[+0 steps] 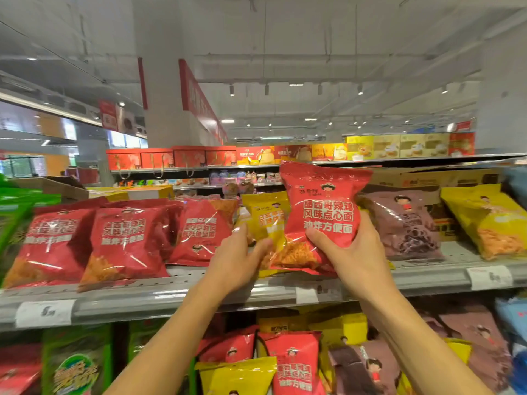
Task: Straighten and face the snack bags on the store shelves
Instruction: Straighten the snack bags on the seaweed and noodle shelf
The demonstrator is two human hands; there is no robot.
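My right hand (352, 253) grips a red snack bag (322, 206) by its lower right part and holds it upright in front of the top shelf (176, 295), label facing me. My left hand (238, 256) reaches to a yellow bag (265, 216) just behind and left of the red one, fingers curled around its lower edge. Left of them, three red bags (125, 240) lean back on the shelf. A purple bag (405, 223) and another yellow bag (487, 220) lie to the right.
Green bags (14, 218) stand at the far left. The lower shelf holds green, red, yellow and purple bags (291, 363). White price tags (45, 312) hang on the shelf rail. Cardboard boxes (427, 178) sit behind the bags; farther aisles show gift boxes.
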